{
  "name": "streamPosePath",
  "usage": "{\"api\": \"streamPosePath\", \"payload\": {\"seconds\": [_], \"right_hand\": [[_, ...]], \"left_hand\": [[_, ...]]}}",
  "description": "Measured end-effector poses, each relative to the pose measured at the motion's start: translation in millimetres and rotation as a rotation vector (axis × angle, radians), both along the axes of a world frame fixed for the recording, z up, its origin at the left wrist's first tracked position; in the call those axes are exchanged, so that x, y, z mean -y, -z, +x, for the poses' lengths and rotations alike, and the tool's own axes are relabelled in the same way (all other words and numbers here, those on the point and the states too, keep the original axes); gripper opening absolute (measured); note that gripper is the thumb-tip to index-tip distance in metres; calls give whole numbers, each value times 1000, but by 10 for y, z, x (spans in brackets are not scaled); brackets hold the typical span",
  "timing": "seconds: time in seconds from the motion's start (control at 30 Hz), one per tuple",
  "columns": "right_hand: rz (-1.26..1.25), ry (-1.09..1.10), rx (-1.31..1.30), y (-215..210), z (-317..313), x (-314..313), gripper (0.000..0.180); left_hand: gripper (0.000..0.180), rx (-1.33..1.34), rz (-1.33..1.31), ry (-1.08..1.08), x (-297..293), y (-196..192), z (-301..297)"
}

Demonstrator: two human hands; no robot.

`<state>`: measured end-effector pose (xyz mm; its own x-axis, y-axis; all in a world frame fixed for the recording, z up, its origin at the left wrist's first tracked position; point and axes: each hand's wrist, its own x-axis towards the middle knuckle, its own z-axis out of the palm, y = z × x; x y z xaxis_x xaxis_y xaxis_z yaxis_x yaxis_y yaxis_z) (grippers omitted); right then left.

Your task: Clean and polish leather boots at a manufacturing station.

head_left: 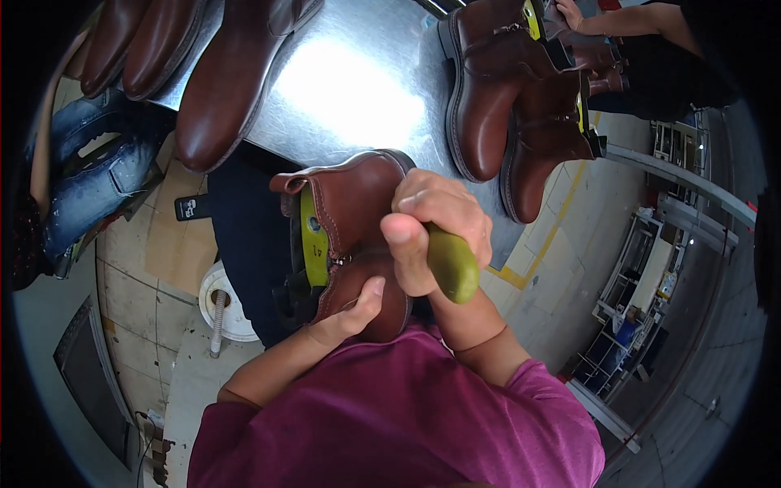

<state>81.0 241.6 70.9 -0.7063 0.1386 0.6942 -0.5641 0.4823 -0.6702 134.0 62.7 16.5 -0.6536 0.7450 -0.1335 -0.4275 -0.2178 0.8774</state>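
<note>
A brown leather ankle boot (362, 195) lies on its side in front of me, over my lap by the table's near edge. Its opening, with a yellow-green lining and a small zip, points left. My left hand (351, 319) holds it from the near side, thumb lying along the leather; the other fingers are hidden. My right hand (446, 210) is closed around the rounded olive-green handle (452, 264) of a tool, above the boot's right part. The tool's working end is hidden behind the hand and boot.
A shiny metal table (350, 89) carries more brown boots, one (228, 89) at the left and a pair (488, 106) at the right. Beyond them, a co-worker's arm (634, 20) reaches in. Left are blue jeans (106, 167) and a white round base (236, 321) with a pipe.
</note>
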Motion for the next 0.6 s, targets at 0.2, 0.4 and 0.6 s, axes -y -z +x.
{"api": "streamPosePath", "payload": {"seconds": [0.2,0.4,0.6], "right_hand": [[-27,337,-64,12,-153,-31,19],[-897,243,7,-44,30,-480,17],[-900,171,67,-47,385,-283,14]], "left_hand": [[24,-202,-115,-339,-147,-168,-13],[25,-177,-159,-533,-241,-161,53],[27,-171,-136,-569,-238,-164,68]]}}
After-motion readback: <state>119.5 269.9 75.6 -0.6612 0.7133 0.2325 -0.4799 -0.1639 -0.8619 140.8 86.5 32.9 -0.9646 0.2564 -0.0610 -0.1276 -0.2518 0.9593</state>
